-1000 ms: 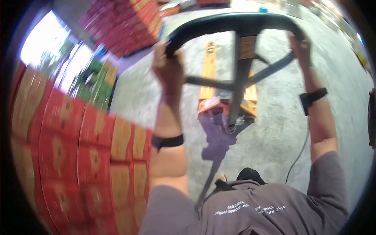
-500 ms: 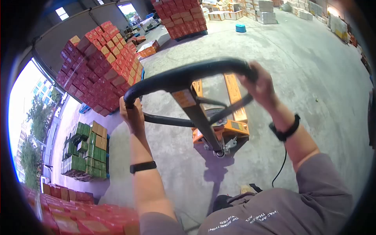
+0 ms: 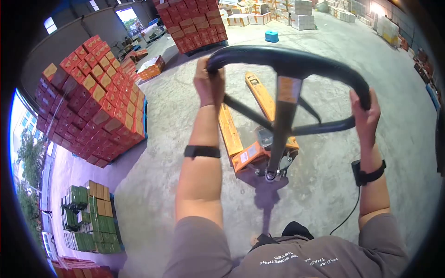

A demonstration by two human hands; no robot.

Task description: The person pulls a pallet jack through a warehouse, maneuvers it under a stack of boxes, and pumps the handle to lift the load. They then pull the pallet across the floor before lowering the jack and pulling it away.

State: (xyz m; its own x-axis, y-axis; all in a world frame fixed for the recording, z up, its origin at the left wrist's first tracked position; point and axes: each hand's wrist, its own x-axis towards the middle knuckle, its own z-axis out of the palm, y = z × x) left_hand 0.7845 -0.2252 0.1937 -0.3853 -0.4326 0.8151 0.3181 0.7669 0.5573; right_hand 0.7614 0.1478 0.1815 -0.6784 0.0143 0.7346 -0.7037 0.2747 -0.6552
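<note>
The black loop handle [image 3: 287,60] of an orange pallet jack [image 3: 250,155] spans the middle of the head view. My left hand [image 3: 209,88] is wrapped round the handle's left side. On its right side, my right hand [image 3: 366,113] is closed round the curved grip. A dark shaft [image 3: 282,134] runs from the handle down to the jack's base. Two orange forks [image 3: 230,132] point away from me, with nothing on the parts I can see. Handle and shaft hide part of the forks and base.
Red cartons [image 3: 92,102] are stacked high on a blue pallet at left, with green cartons [image 3: 88,217] nearer me. Another red carton stack [image 3: 197,25] stands ahead. A blue stool [image 3: 271,36] is on the concrete floor, with white boxes [image 3: 301,21] behind it.
The handle has swung to the right with both hands on it. My left hand now sits farther forward, my right farther back. The forks point more to the left.
</note>
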